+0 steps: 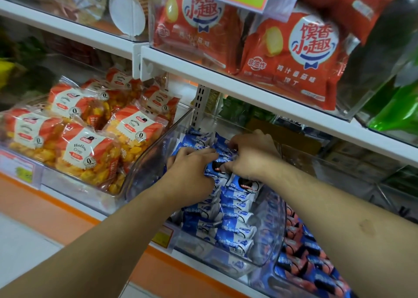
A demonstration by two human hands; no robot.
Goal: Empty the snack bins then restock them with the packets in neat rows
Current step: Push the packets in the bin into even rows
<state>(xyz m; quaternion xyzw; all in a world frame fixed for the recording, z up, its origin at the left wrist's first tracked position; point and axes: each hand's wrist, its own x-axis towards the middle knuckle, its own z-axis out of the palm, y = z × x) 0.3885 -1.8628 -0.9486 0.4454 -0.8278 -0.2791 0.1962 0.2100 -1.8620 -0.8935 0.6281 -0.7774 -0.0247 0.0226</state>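
I am working both hands inside the clear plastic bin [144, 162] on the middle shelf, where the blue-and-white snack packets [235, 209] are lying in two overlapping rows. My left hand [192, 173] is curling down over the packets at the back of the left row, and my right hand [251, 155] is pinching a packet just beside it. These small foil packs are looking light, soft and slippery, likely to slide over each other, so I am judging it best to take them by the crimped ends. The white shelf above [248, 89] is hanging low over the bin, crowding my wrists. Orange Hollow Crisp bags [83, 148] are sitting in the left neighbouring bin, and darker blue packets [309, 263] in the right one.
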